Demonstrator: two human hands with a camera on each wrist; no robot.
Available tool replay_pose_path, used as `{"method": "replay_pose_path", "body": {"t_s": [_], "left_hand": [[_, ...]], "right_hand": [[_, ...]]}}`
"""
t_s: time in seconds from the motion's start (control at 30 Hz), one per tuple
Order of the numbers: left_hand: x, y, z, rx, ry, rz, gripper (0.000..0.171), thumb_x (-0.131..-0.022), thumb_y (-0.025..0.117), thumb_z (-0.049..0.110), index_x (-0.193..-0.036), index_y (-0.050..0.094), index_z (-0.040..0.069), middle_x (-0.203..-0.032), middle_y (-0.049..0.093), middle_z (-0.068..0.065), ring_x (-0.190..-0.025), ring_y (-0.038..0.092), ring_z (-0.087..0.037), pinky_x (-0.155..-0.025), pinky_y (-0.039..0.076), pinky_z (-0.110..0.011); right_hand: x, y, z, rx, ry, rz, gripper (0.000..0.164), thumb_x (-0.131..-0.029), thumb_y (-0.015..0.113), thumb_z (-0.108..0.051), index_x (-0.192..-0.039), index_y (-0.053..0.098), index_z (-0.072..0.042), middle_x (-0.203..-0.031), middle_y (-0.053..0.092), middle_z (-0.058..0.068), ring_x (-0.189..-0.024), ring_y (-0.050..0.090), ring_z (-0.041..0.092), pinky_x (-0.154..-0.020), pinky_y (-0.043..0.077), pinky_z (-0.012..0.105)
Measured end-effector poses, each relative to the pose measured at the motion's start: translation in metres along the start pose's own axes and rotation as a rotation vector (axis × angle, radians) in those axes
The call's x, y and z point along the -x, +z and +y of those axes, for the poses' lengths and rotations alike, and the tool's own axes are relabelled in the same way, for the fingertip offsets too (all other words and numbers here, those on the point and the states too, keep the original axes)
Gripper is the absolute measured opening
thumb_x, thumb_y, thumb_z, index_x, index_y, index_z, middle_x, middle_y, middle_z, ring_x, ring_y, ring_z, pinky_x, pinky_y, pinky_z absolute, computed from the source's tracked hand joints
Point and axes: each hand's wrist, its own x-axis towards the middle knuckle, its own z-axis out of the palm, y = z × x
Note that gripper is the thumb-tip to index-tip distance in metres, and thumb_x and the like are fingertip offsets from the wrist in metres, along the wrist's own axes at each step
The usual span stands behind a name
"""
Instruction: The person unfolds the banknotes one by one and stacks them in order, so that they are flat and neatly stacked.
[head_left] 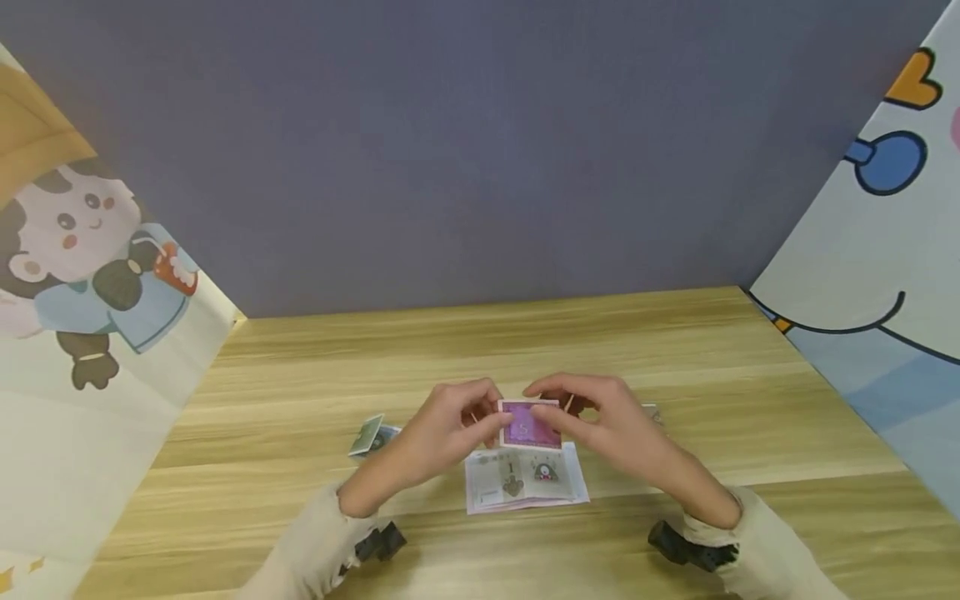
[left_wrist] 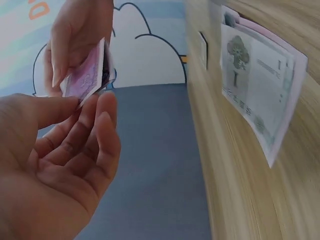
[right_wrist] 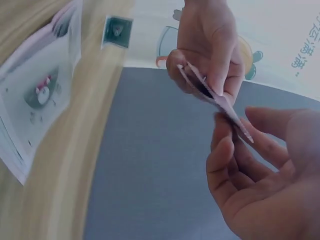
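Both hands hold a small folded purple banknote point(head_left: 529, 427) marked with a 5, raised above the table. My left hand point(head_left: 450, 425) pinches its left edge, thumb in front and fingers behind. At the other end, my right hand point(head_left: 600, 417) has its thumb over the front face and curled fingers behind the top edge. The right wrist view shows the folded layers of the purple banknote point(right_wrist: 235, 122) spread slightly apart on the left hand's side. Below lies a creased pale banknote point(head_left: 491, 479) with a 1 and a cartoon penguin, on pinkish paper.
A small folded green banknote point(head_left: 367, 437) stands partly raised on the wooden table point(head_left: 300, 367), left of the left forearm. Another small folded piece point(head_left: 652, 412) lies partly hidden behind the right hand. A grey panel point(head_left: 480, 167) rises at the back, with cartoon-printed walls either side.
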Motion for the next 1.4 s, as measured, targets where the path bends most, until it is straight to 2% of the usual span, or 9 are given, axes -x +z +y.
{"method": "replay_pose_path", "body": {"t_s": [0.23,0.43,0.6,0.77,0.87,1.0,1.17,1.3,1.4], "left_hand": [[0.001,-0.001,-0.004,0.013,-0.021,-0.069,0.008,-0.098,0.063,0.011,-0.091,0.063,0.007,-0.073,0.066,0.0,-0.062,0.063,-0.016,-0.056,0.055,-0.026],[0.002,-0.005,0.001,0.043,-0.047,-0.015,0.016,-0.098,0.062,0.008,-0.112,0.068,0.004,-0.082,0.07,-0.003,-0.066,0.065,-0.011,-0.059,0.058,-0.031],[0.001,-0.01,0.005,0.049,-0.018,0.055,0.045,-0.096,0.063,0.003,-0.139,0.052,0.009,-0.083,0.071,-0.004,-0.068,0.067,-0.01,-0.061,0.059,-0.034],[0.001,-0.017,0.009,0.023,0.005,0.102,0.046,-0.096,0.064,0.002,-0.138,0.051,0.013,-0.083,0.072,0.001,-0.064,0.065,-0.012,-0.057,0.057,-0.032],[0.002,-0.02,0.011,0.021,0.019,0.11,0.041,-0.095,0.064,0.001,-0.134,0.054,0.01,-0.081,0.072,0.0,-0.062,0.064,-0.013,-0.057,0.056,-0.029],[0.002,-0.022,0.012,0.013,0.016,0.06,0.036,-0.096,0.064,0.002,-0.13,0.056,0.009,-0.081,0.072,0.0,-0.064,0.065,-0.011,-0.06,0.057,-0.029],[0.004,-0.022,0.01,0.002,-0.043,-0.058,0.027,-0.098,0.063,0.009,-0.125,0.06,0.009,-0.078,0.071,0.003,-0.063,0.065,-0.009,-0.058,0.054,-0.026],[0.004,-0.017,0.003,-0.03,-0.107,-0.186,0.009,-0.099,0.062,0.012,-0.103,0.067,0.007,-0.07,0.069,0.003,-0.055,0.062,-0.007,-0.049,0.048,-0.022],[0.003,-0.013,-0.004,-0.08,-0.163,-0.257,0.01,-0.099,0.062,0.011,-0.09,0.066,0.008,-0.067,0.068,0.004,-0.052,0.06,-0.008,-0.047,0.048,-0.021]], "right_hand": [[0.003,-0.003,0.009,-0.163,0.137,-0.08,0.019,-0.098,0.064,-0.017,-0.116,0.072,-0.017,-0.097,0.073,-0.002,-0.075,0.068,0.016,-0.064,0.057,0.032],[0.002,-0.007,0.011,-0.291,0.173,-0.149,0.024,-0.097,0.066,-0.014,-0.121,0.069,-0.015,-0.1,0.07,0.007,-0.082,0.068,0.027,-0.069,0.059,0.038],[0.002,-0.006,0.01,-0.224,0.18,-0.135,0.028,-0.096,0.068,-0.018,-0.123,0.066,-0.018,-0.102,0.069,0.002,-0.089,0.066,0.023,-0.076,0.056,0.035],[0.003,-0.005,0.01,-0.102,0.163,-0.064,0.019,-0.093,0.071,-0.022,-0.112,0.071,-0.02,-0.097,0.07,-0.005,-0.086,0.064,0.017,-0.079,0.053,0.033],[0.002,-0.004,0.01,-0.012,0.108,0.012,0.01,-0.091,0.074,-0.021,-0.101,0.073,-0.023,-0.104,0.065,-0.006,-0.095,0.058,0.017,-0.079,0.053,0.032],[0.001,-0.003,0.008,0.009,0.04,0.05,0.005,-0.092,0.073,-0.016,-0.092,0.07,-0.02,-0.11,0.059,0.0,-0.108,0.053,0.02,-0.083,0.057,0.03],[0.0,0.0,0.011,-0.053,0.074,-0.076,0.005,-0.096,0.067,-0.019,-0.093,0.069,-0.015,-0.089,0.067,-0.005,-0.082,0.063,0.013,-0.072,0.059,0.028],[0.0,0.006,0.017,-0.033,0.09,-0.167,0.005,-0.096,0.068,-0.022,-0.095,0.07,-0.017,-0.082,0.068,-0.008,-0.069,0.061,0.009,-0.061,0.056,0.026],[0.0,0.007,0.023,-0.01,0.124,-0.222,0.005,-0.096,0.068,-0.023,-0.098,0.07,-0.019,-0.08,0.067,-0.008,-0.067,0.061,0.009,-0.058,0.053,0.026]]}}
